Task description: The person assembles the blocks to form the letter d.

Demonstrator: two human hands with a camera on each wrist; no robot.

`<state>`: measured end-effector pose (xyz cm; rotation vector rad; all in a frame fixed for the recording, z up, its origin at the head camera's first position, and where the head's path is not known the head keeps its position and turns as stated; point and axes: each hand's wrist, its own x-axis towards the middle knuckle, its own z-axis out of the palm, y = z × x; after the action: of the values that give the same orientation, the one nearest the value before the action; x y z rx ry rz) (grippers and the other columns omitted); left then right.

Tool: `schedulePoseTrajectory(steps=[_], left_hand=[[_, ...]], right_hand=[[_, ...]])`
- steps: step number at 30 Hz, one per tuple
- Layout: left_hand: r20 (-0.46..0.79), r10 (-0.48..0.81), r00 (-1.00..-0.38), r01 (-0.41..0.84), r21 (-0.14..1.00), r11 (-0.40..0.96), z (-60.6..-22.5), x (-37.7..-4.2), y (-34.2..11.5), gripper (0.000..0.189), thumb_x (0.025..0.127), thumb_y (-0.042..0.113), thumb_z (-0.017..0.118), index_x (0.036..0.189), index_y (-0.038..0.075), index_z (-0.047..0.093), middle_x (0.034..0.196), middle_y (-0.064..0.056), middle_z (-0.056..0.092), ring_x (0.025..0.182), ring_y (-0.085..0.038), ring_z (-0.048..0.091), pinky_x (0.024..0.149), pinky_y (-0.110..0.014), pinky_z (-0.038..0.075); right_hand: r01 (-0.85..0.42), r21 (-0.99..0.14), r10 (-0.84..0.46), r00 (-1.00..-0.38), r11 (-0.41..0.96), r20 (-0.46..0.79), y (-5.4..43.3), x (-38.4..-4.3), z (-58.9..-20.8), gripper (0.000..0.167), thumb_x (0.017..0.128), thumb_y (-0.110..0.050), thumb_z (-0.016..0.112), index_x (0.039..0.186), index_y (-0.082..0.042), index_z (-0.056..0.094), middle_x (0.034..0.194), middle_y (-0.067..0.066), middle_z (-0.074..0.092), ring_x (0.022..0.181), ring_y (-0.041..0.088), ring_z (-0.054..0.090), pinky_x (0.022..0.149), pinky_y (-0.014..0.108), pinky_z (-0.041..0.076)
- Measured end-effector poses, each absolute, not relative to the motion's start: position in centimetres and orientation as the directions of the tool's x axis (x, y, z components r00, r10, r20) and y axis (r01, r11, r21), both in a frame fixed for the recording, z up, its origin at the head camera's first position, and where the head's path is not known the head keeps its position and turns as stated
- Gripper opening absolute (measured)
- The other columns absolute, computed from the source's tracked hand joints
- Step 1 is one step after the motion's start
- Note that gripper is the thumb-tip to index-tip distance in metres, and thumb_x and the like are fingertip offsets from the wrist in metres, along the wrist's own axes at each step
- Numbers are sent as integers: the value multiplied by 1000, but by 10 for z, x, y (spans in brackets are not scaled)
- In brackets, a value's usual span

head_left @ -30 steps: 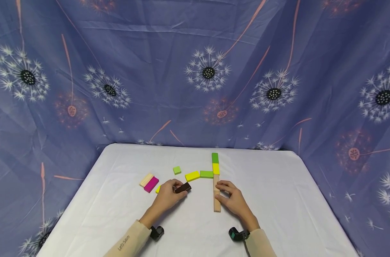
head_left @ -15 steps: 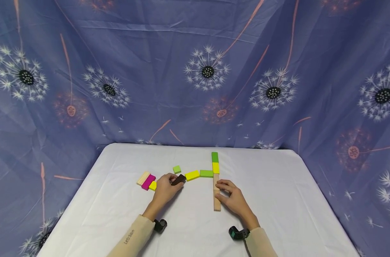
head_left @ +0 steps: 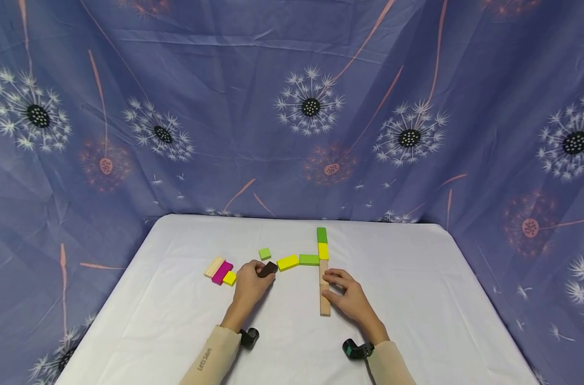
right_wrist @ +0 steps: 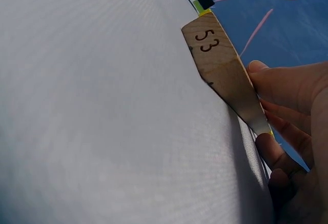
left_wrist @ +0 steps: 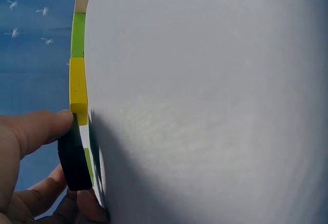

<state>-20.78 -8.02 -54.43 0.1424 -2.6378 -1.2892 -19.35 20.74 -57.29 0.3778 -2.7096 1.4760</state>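
My left hand [head_left: 247, 279] pinches a dark brown wooden block [head_left: 268, 269] between thumb and fingers. In the left wrist view, the dark block [left_wrist: 75, 163] meets or nearly meets the end of a yellow block [left_wrist: 77, 83]. To its right lies a light green block [head_left: 309, 260], which runs to an upright line of blocks. Two plain wood blocks [head_left: 325, 305] form that line's near part, with a yellow block [head_left: 323, 251] and a green block [head_left: 322, 235] beyond. My right hand [head_left: 352, 300] touches the plain blocks with thumb and fingertips; the nearer one shows "53" [right_wrist: 207, 40].
At the left lie a pale wood block [head_left: 215, 267], a magenta block [head_left: 222, 272] and a yellow block [head_left: 229, 278], side by side. A small light green block [head_left: 265, 254] sits behind my left hand. The white-covered table [head_left: 412, 278] ends at a patterned blue cloth [head_left: 244, 133].
My left hand has moved the dark block away from me and leftward, up to the slanted yellow block. The magenta, pale and left yellow blocks have shifted slightly. My right hand stays in place.
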Motion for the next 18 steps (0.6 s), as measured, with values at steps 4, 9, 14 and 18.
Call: schedulePoseTrajectory(steps=[4, 9, 14, 18], left_hand=[[126, -179, -976, -13, 784, 621, -545, -207, -81, 33, 78, 14, 87, 101, -2, 71, 91, -13, 68, 86, -26, 63, 80, -44, 54], [118, -167, -979, -12, 780, 626, -545, -206, -80, 32, 78, 15, 87, 100, -1, 70, 88, -11, 66, 85, -25, 62, 80, -43, 54], [118, -164, -979, -14, 770, 637, -546, -205, -79, 35, 77, 16, 88, 101, -1, 70, 88, -10, 64, 86, -25, 62, 81, -43, 54], [121, -145, -982, -3, 758, 652, -546, -204, -79, 36, 78, 18, 88, 102, -1, 70, 89, -10, 63, 86, -25, 61, 81, -43, 54]], right_hand=[[-237, -816, -195, -968, 527, 156, 207, -194, -575, 39, 88, -20, 82, 126, -14, 75, 137, -3, 64, 136, 25, 55, 110, 52, 46], [-258, -798, -198, -964, 544, 176, 208, -194, -577, 39, 89, -22, 82, 126, -15, 75, 137, -4, 64, 134, 25, 56, 108, 53, 48], [-260, -806, -212, -962, 532, 170, 208, -194, -576, 39, 89, -22, 82, 127, -15, 74, 137, -4, 63, 135, 24, 56, 109, 53, 47], [-249, -811, -210, -965, 529, 159, 208, -194, -575, 39, 89, -21, 82, 126, -14, 74, 137, -4, 63, 135, 24, 56, 109, 53, 47]])
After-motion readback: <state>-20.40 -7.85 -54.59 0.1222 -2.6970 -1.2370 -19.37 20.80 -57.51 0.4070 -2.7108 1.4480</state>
